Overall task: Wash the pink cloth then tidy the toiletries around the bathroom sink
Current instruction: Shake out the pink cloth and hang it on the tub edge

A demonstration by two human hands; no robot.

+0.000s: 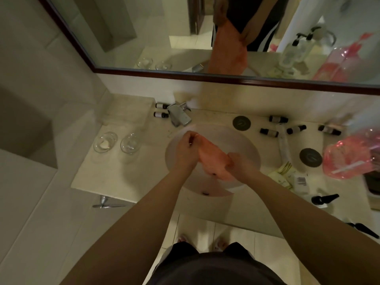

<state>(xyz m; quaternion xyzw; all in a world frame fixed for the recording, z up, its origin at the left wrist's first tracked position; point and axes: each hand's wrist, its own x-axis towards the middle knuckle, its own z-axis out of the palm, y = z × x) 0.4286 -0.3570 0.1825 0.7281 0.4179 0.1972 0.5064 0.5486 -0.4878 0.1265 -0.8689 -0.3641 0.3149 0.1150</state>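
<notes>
Hands, two (186,148) (239,162), on one pink cloth (211,156); two glasses (105,141) (130,143).

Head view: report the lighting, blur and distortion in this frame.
Head view: dim, warm light; wide-angle bending curves the mirror frame and counter edge; the pink plastic bag at right is smeared by blur; the pink cloth and both gripping hands, left hand and right hand, are soft.

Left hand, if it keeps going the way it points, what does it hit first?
Probably the tap: the left hand, gripping the pink cloth over the sink, points up and away toward it. Depth unclear.
</notes>
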